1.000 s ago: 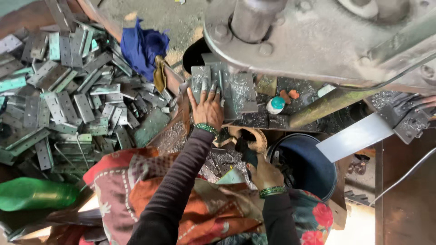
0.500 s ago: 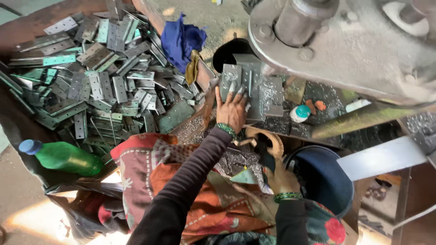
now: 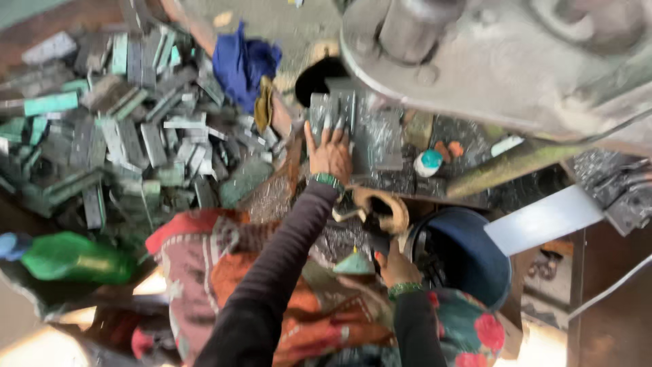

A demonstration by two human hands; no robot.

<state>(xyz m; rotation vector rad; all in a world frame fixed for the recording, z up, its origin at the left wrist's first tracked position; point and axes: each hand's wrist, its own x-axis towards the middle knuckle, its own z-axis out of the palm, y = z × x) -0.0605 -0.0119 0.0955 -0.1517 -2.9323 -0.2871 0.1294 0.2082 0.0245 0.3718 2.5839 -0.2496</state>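
Reaching forward, the left hand is lying flat with fingers spread on a grey metal plate, pressing its near left part rather than gripping it. The plate is sitting on the littered work surface just under the big grey machine body. The right hand is staying low near the lap, fingers curled around something dark; what it is holding cannot be made out. A tan loop-shaped piece is lying between the two hands. A heap of grey and green metal strips is filling the left side, with a blue cloth at its far edge and a green bottle nearer. A dark blue bucket is standing right of the right hand. The plate is looking dull, scuffed and blurred.
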